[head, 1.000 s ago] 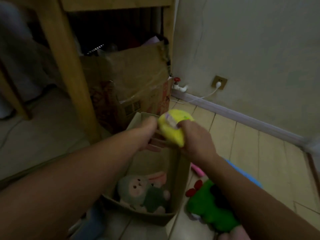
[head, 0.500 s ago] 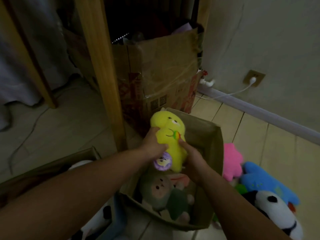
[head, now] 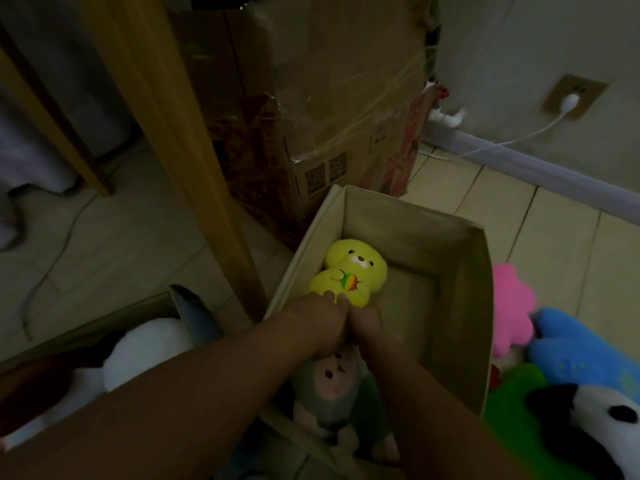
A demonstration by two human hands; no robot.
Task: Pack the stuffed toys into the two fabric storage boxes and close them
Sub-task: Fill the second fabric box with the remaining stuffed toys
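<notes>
A yellow bear toy (head: 349, 271) lies inside the open beige fabric box (head: 471, 306), face up, head toward the far wall. My left hand (head: 322, 323) and my right hand (head: 367, 323) both grip its lower body. A grey and green monkey toy (head: 343, 386) lies in the same box under my wrists. A second fabric box (head: 114, 313) at the lower left holds a white toy (head: 145, 348). On the floor at the right lie a pink toy (head: 509, 306), a blue toy (head: 575, 351), a green toy (head: 516, 403) and a panda toy (head: 602, 420).
A wooden table leg (head: 180, 133) stands just left of the beige box. A taped cardboard carton (head: 311, 109) stands behind it. A wall socket (head: 571, 98) with a white cable is at the upper right. A cord trails on the floor tiles at the left.
Both hands have lowered the yellow bear from above the box rim down into the beige box. The camera has tilted down and right, and more floor toys show.
</notes>
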